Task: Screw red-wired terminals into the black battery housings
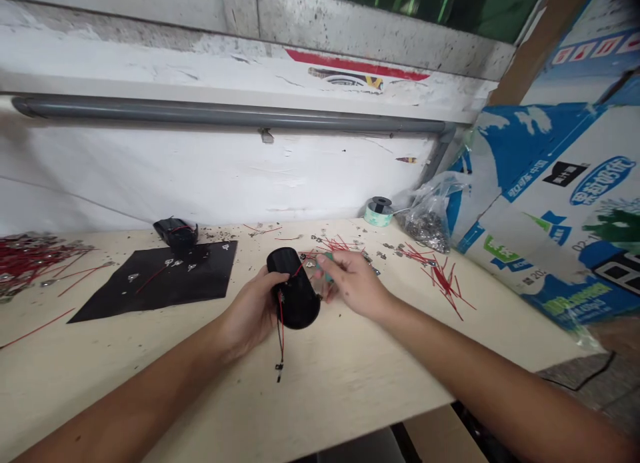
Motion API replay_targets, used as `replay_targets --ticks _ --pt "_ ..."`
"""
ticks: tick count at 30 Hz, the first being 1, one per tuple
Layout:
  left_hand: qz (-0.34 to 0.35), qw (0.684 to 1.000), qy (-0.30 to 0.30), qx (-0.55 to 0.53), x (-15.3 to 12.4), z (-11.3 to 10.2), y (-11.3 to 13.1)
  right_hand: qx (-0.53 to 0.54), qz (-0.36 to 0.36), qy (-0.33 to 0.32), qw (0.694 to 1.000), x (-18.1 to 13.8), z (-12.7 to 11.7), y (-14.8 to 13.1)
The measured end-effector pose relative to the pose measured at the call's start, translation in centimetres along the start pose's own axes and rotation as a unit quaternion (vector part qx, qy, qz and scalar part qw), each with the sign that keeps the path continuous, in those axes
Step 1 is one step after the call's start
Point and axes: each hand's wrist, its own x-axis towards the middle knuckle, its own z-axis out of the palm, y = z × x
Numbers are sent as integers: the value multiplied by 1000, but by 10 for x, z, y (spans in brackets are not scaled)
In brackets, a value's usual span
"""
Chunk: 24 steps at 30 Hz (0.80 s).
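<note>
Behind the pale tabletop [325,396] stands a white wall [210,176] with marks on it, and a gray pipe [225,112] runs along it. On this surface, near its middle, the black housing [300,303] is held between the two hands, tilted. The left hand [253,310] grips it from the side: the thumb presses on top, and the other fingers are mostly hidden. The right hand [357,283] is at the other edge, with thumb and forefinger pinching a small green item [326,266]; what it is exactly, I cannot tell. From the housing hang thin red and black leads [281,330] with a small connector [279,368] at their end.

I judge that the step in hand is some fine work on the wiring at this edge. The next move seems to call for a steady left grip and a light right one, so that no lead is pulled.

To the left lies a black sheet [175,283] with small metal pieces upon it, and beyond it a heap of red wires [30,260]. On the right are a spool [379,216], a clear plastic bag [427,216] of metal parts and a blue and white carton [550,203].
</note>
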Motion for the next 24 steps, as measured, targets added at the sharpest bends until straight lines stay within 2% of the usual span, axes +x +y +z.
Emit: replay_targets --ticks 4,6,10,14,17,19,23,24 --pt "-6 999 25 -43 5 -7 7 -4 -8 56 998 6 -18 -7" --pt "-1 998 28 -57 6 -10 9 8 -20 50 999 5 -22 -15" --pt "1 998 10 -61 8 -13 10 26 -15 -44 999 -11 -18 -30" --pt "-11 997 -11 -69 6 -12 10 -42 -40 -112 992 -36 -5 -33" --pt "-49 994 -60 -79 1 -10 10 -127 -66 -100 985 -45 4 -31" --pt "-78 987 -114 -85 -3 -8 10 -175 -82 -86 977 -47 5 -31" --pt "-133 964 -228 -31 -12 -7 5 -246 -73 -133 957 -74 -13 -49" --pt "-141 959 -246 -6 -14 -7 5 -249 -65 -117 959 -89 -22 -56"
